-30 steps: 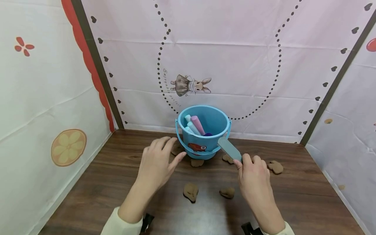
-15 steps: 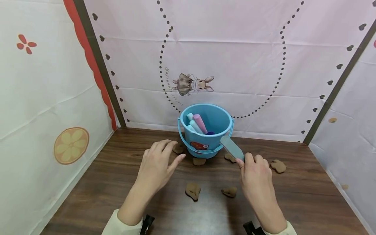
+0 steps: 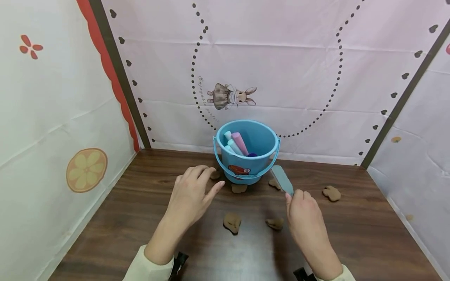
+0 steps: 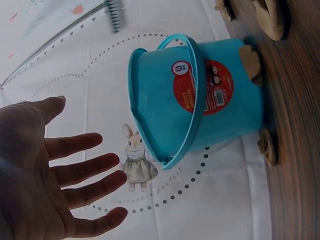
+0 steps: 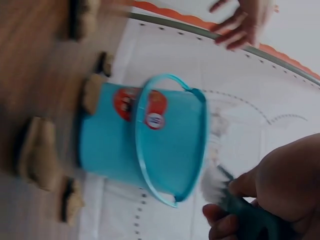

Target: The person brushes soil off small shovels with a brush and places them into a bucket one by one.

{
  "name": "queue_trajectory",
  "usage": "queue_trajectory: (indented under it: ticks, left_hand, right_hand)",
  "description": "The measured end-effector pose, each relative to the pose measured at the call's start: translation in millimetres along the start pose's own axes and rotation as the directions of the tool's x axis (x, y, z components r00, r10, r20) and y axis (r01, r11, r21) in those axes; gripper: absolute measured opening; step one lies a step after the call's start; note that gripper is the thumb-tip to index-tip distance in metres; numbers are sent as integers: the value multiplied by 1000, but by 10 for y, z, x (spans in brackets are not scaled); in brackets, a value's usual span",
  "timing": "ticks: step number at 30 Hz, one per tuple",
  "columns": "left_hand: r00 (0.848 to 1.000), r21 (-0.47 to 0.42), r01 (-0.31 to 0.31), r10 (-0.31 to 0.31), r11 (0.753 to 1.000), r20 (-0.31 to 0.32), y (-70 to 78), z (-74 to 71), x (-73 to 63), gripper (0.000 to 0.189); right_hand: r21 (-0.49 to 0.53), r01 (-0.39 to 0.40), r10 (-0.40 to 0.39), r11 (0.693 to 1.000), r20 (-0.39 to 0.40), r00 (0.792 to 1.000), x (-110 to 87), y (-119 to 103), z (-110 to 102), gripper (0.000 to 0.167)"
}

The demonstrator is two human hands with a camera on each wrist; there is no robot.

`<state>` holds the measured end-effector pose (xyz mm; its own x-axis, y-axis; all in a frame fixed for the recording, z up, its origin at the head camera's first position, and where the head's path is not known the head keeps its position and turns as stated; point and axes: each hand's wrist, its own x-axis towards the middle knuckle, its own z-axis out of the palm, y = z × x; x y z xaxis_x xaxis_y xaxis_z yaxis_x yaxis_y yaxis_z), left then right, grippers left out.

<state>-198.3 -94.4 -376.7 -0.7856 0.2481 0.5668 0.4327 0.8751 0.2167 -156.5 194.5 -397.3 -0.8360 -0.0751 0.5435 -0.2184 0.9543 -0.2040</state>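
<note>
My left hand (image 3: 191, 195) is held up left of a light blue bucket (image 3: 258, 162), holding nothing. In the left wrist view its fingers spread apart with air between them and the bucket. With thumb and curled fingers, my right hand (image 3: 306, 218) grips a grey-green brush (image 3: 282, 179) just right of the bucket. Its flat back shows from above. A row of bristle tufts on this brush (image 4: 115, 17) shows in the left wrist view. Part of the brush handle is hidden by the hand. Below the brush head lies a brown lump (image 3: 273, 184).
Inside the bucket lean pastel sticks (image 3: 239, 143) and something purple. More brown clay-like lumps (image 3: 232, 223) are scattered on the wooden table (image 3: 140, 203), some close against the bucket's base. Printed cloth walls (image 3: 288, 78) stand at the back and both sides.
The brush has dropped a little and shifted right of the bucket, its back turning. My left hand has barely moved. The whole head view has shifted slightly.
</note>
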Motion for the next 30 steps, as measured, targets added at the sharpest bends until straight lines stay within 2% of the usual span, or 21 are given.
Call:
queue_trajectory:
  ticks: [4, 10, 14, 19, 21, 27, 30]
  left_hand:
    - [1000, 7, -11, 11, 1000, 14, 22, -4, 21, 42]
    - [999, 14, -22, 21, 1000, 26, 49, -26, 21, 40]
    - [999, 17, -19, 19, 1000, 36, 65, -42, 18, 40]
    - [997, 32, -21, 18, 999, 77, 96, -44, 7, 40]
    - [996, 37, -15, 11, 999, 94, 106, -40, -6, 39]
    - [992, 42, 5, -10, 999, 123, 115, -11, -30, 40]
    - [992, 39, 3, -8, 999, 129, 117, -6, -44, 41]
  right_hand:
    - [-44, -7, 10, 999, 75, 997, -62, -6, 159, 32]
    - [-155, -53, 81, 986, 184, 980, -153, -47, 395, 36]
    - [-217, -49, 98, 975, 219, 971, -184, -93, 501, 39]
    - [-268, -66, 132, 961, 237, 963, -221, -127, 580, 40]
    - [-279, -56, 135, 959, 273, 952, -237, -141, 596, 44]
    - [-287, -33, 155, 957, 417, 896, -256, -204, 608, 54]
    - [-298, -36, 170, 954, 436, 884, -262, -219, 617, 53]
